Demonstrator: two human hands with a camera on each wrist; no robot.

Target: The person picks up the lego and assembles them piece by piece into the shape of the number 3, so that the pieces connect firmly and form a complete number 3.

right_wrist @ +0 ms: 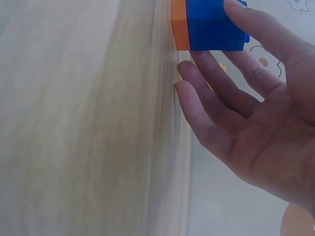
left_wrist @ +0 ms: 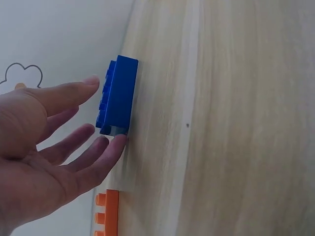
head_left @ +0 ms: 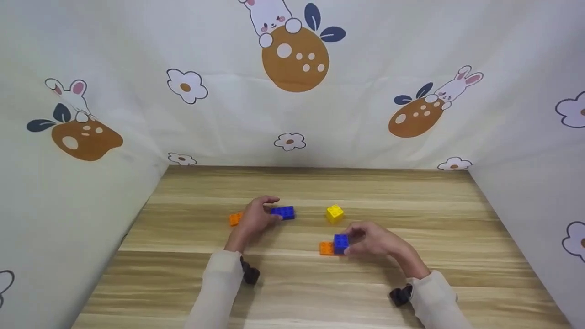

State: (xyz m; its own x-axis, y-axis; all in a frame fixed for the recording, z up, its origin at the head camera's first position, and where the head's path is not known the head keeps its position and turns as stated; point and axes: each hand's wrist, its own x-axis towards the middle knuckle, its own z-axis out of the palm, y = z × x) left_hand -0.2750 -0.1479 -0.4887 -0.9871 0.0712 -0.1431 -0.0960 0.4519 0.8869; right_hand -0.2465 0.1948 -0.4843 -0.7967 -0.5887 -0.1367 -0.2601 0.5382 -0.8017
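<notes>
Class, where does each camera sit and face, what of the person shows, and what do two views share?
Head: worn on the head, facing forward and down at the table; both sleeves, left grip and right grip show.
Left wrist: on that wrist, aimed at the long blue brick; the left grip shows.
Right wrist: on that wrist, aimed at the stacked blue brick; the right grip shows.
Shared: head and right wrist both show the stacked blue brick atop an orange brick.
</notes>
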